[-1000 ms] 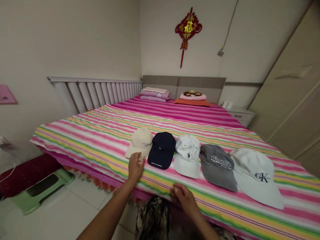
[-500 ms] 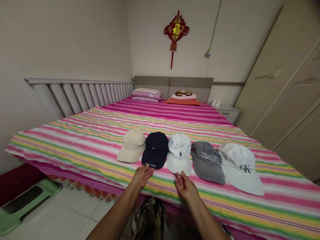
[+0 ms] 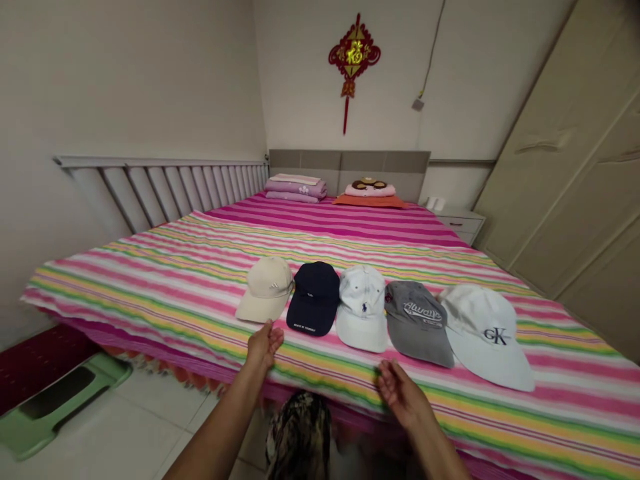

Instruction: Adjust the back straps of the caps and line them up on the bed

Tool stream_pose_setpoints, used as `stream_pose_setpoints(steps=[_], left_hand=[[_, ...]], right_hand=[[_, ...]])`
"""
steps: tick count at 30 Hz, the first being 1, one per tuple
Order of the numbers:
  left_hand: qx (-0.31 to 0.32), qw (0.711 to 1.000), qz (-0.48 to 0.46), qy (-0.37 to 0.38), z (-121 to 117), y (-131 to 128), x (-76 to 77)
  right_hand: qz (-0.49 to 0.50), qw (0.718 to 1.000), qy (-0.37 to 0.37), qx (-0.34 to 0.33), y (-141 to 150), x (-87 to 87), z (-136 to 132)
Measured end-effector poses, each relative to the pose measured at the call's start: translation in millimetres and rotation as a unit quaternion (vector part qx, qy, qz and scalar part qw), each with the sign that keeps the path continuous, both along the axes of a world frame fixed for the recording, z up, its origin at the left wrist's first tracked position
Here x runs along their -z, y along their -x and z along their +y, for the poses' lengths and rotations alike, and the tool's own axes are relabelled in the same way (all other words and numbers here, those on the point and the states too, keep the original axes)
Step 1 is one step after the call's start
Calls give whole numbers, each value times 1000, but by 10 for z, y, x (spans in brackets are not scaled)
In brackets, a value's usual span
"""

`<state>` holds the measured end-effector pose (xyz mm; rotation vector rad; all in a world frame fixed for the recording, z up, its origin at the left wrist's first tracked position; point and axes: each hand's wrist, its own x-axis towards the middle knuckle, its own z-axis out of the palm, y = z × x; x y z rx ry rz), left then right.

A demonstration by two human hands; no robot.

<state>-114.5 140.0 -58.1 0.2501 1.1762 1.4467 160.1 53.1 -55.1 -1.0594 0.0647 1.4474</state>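
Several caps lie in a row on a striped bed sheet (image 3: 175, 267): a beige cap (image 3: 267, 288), a navy cap (image 3: 313, 297), a white cap (image 3: 363, 307), a grey cap (image 3: 417, 320) and a large white cap (image 3: 483, 333). My left hand (image 3: 263, 345) hovers just below the gap between the beige and navy caps, fingers loosely apart, holding nothing. My right hand (image 3: 400, 392) floats over the bed's front edge below the white and grey caps, palm up, fingers curled loosely, empty.
Folded bedding (image 3: 296, 188) and a pillow (image 3: 370, 192) sit at the headboard. A green stool (image 3: 55, 400) stands on the tiled floor at the left. A wardrobe (image 3: 575, 173) fills the right side. A nightstand (image 3: 457, 220) is beside the bed.
My left hand moved left from the navy cap's brim toward the beige cap. My right hand drew back and to the right, away from the white cap.
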Motion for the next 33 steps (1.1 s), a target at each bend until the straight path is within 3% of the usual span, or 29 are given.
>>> stream_pose_setpoints(steps=[3,9,25,29,33], left_hand=[[-46,999,-11,-11,101,147,-21],[-41,999,15,-16,202,157,9],[42,992,119,-10,150,212,7],[44,990,133,-35,14,34,60],[70,979,184,-51,-418,-324,314]], right_hand=[[-26,998,1,59,-238,17,-28],[-66,991,-4,118,-526,49,105],[-100,988,-32,112,-521,135,76],[-118,987,-47,103,-473,161,22],[-156,982,-69,87,-383,211,-64]])
